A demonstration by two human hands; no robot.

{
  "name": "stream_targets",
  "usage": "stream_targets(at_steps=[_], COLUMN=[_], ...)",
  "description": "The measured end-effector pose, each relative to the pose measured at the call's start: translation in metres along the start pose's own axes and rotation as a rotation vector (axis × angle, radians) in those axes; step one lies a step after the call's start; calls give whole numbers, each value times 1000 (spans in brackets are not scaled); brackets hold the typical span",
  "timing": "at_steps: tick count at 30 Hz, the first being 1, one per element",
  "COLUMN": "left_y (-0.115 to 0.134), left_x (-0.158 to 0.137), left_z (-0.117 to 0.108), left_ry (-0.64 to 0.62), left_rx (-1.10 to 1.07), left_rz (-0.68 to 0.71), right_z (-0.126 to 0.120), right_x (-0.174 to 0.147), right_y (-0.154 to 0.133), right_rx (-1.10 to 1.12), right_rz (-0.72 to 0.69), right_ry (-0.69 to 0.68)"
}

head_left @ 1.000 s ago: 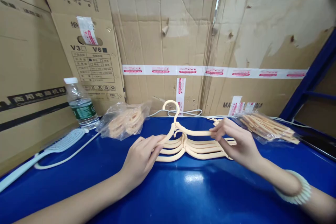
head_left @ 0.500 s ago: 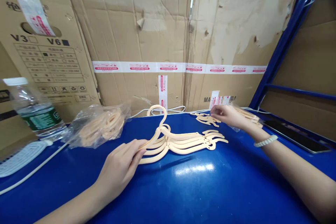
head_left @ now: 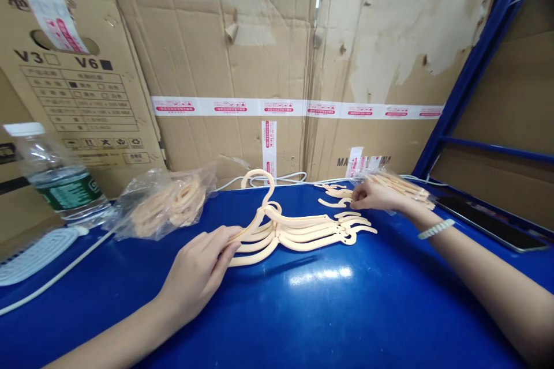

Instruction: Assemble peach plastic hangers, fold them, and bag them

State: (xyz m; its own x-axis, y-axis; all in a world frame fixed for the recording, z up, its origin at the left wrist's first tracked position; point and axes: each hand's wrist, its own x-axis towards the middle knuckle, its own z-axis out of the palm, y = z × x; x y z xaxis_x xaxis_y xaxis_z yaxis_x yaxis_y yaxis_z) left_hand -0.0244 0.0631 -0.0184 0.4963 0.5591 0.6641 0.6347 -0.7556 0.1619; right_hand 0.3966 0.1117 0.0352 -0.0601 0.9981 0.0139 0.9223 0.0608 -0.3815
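Note:
My left hand point(head_left: 201, 271) is closed on the left end of a cream plastic clothes hanger point(head_left: 307, 222), thumb below and fingers above. The hanger has a round hook at the top, several stacked curved arms, and short thin strips at its right end. Farther back on the right, my right hand point(head_left: 375, 195) pinches a small curved cream plastic piece point(head_left: 332, 203), which sticks out to the left of the fingertips. Beside those fingertips lies a small pile of similar pieces point(head_left: 333, 189); the hand hides part of it.
Clear bags of cream parts lie left point(head_left: 167, 207) and right point(head_left: 404, 184). A water bottle point(head_left: 64, 184), a pale blue brush-like object point(head_left: 38, 256) and a white cable point(head_left: 56, 283) are at left. A dark phone point(head_left: 485, 222) lies right. Cardboard point(head_left: 234, 57) stands behind the blue table point(head_left: 277, 311).
My right hand has moved slightly right and nearer, and a curved piece now shows apart from the pile at its fingertips. My left hand keeps its grip on the hanger.

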Motion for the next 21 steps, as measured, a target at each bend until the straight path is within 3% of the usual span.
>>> stream_targets(at_steps=[5,8,12,15,21], left_y=[2,4,8,9,11], left_x=[1,2,4,5,5], left_z=[0,-3,-6,-8,-9], left_ry=[-1,-4,-8,4,27], left_rx=[-7,-8,-1,17,33], left_rz=[-13,-5,3,7,20], right_z=[-9,-6,4,11,19], right_x=[-10,-13,-19,-27,-34], right_y=[-13,-22,-43,-60,-77], right_rx=[248,658,1127,1230,1224], right_rz=[-94,-87,-95,-92,-135], right_ry=[-51,-53,-199,-256,-332])
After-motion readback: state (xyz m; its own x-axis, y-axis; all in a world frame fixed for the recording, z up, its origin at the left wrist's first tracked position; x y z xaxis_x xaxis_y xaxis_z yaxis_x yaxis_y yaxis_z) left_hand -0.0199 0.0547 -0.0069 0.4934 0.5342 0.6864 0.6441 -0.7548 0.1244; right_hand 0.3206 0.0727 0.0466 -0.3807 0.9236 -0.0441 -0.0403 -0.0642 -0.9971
